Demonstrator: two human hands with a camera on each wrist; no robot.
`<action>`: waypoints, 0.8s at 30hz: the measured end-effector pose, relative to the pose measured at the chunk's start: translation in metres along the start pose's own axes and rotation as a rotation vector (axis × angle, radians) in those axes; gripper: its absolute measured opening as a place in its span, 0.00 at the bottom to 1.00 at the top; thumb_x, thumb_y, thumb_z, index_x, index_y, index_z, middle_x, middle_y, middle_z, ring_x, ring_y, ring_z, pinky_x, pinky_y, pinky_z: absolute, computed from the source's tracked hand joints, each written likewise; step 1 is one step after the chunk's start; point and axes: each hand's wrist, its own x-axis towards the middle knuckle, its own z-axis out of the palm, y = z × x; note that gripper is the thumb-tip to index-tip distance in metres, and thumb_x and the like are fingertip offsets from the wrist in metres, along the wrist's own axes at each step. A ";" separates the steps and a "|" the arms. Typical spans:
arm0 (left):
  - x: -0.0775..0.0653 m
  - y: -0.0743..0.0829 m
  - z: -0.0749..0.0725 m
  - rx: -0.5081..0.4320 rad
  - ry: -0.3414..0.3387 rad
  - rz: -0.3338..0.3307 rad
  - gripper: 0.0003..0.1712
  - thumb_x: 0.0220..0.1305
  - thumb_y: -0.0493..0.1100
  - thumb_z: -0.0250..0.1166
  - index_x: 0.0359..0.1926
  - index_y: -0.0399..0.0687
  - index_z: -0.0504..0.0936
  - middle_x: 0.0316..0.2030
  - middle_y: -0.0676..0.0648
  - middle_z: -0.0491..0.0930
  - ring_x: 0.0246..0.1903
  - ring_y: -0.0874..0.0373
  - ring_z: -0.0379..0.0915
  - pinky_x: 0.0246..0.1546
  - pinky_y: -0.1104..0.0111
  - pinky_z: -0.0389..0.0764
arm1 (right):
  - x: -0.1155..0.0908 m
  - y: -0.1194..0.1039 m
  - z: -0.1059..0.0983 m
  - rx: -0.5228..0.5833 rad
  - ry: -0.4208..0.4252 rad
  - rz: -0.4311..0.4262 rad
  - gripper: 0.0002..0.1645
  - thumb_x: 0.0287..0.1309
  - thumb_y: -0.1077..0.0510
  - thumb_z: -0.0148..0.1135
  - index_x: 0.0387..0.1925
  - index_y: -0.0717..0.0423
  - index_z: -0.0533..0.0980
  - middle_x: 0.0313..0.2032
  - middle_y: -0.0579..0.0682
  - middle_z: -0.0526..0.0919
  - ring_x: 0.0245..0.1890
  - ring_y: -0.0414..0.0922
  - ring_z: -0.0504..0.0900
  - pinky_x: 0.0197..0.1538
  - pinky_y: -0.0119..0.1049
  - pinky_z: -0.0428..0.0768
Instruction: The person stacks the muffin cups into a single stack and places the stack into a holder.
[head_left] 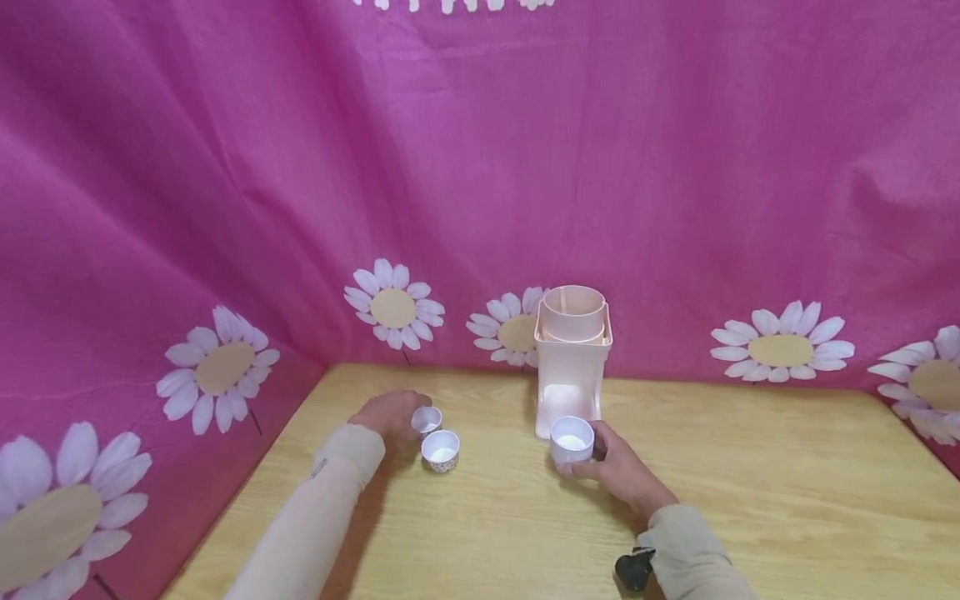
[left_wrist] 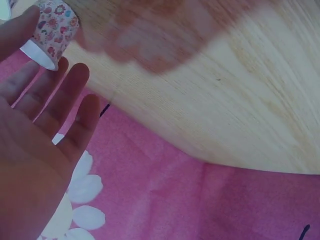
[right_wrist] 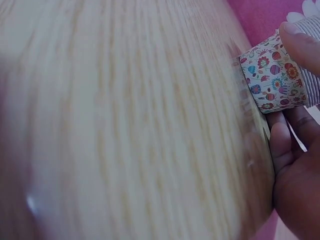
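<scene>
In the head view my left hand [head_left: 392,414] is at a small paper cup [head_left: 427,420] on the left of the table. The left wrist view shows this floral-printed cup [left_wrist: 56,25] between the thumb and the first fingers, the other fingers spread. Just in front of it stands a second patterned cup [head_left: 440,451], upright with its white inside showing. My right hand [head_left: 626,471] grips a stack of paper cups [head_left: 572,442] from its right side. Seen from the right wrist, the stack [right_wrist: 274,75] has a floral print and several nested rims, with the thumb across them.
Right behind the stack stands a pale pink plastic holder [head_left: 570,362] with a round tube on top and an open front. A pink cloth [head_left: 480,167] with white daisies hangs along the back and left edges of the wooden table [head_left: 787,475].
</scene>
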 end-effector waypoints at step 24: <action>0.005 -0.039 0.017 -0.141 0.229 -0.191 0.34 0.48 0.46 0.75 0.58 0.44 0.79 0.49 0.43 0.84 0.43 0.49 0.78 0.48 0.53 0.79 | -0.001 0.001 0.003 -0.007 -0.015 0.006 0.42 0.48 0.62 0.75 0.63 0.62 0.65 0.59 0.62 0.78 0.58 0.50 0.77 0.59 0.38 0.71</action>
